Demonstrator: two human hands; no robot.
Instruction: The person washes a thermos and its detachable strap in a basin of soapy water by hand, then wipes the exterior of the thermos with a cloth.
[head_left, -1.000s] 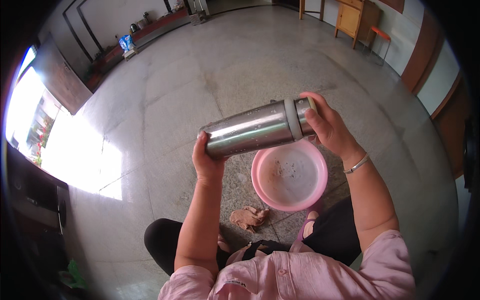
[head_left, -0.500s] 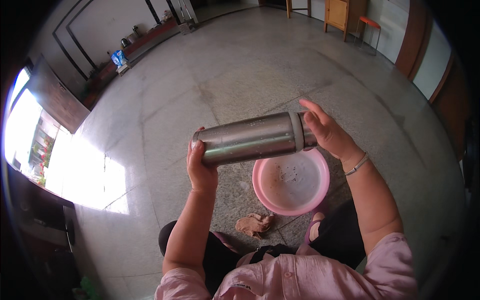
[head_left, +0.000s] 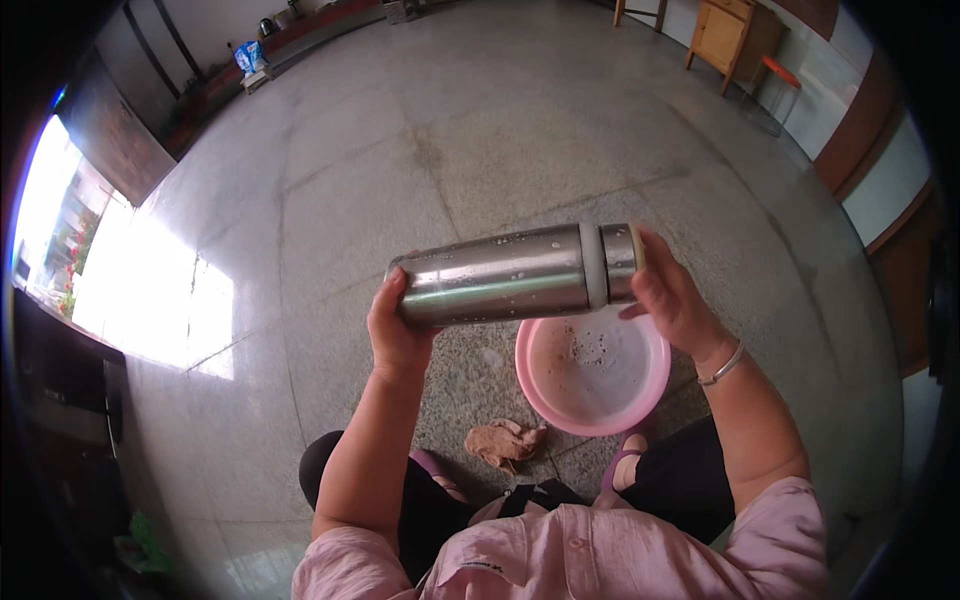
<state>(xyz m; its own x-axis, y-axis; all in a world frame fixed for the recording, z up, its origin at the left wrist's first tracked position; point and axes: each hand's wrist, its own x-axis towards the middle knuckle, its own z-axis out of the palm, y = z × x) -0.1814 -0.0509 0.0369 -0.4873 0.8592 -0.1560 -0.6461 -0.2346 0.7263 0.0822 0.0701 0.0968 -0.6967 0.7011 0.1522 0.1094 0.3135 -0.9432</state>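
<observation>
1. The left hand (head_left: 398, 325) is clenched around the base end of a steel flask (head_left: 510, 273), its grip wrapping the lower part of the body from below.
2. The flask lies level in the air, held crosswise in front of the person, above and just behind a pink basin (head_left: 592, 370) that stands on the floor (head_left: 330, 190).
3. The flask is a long polished metal cylinder with a pale band near its cap end; beads of water dot its side, and the shine reflects the bright doorway at the left.
4. The right hand (head_left: 672, 298) cups the cap end, fingers closed over the lid; I cannot tell whether the lid is screwed tight or loose.
5. Risk, as I judge it: the wet metal is slippery and only the 2 ends are held, so a twist of the cap could let the body slide out of the left hand and drop onto the basin or the stone floor.
6. If the lid comes free while the flask is level, whatever is inside could spill past the basin's rim onto the floor or the person's knees.
7. A crumpled tan rag (head_left: 505, 443) lies on the floor beside the basin, which holds cloudy water with dark specks.
</observation>
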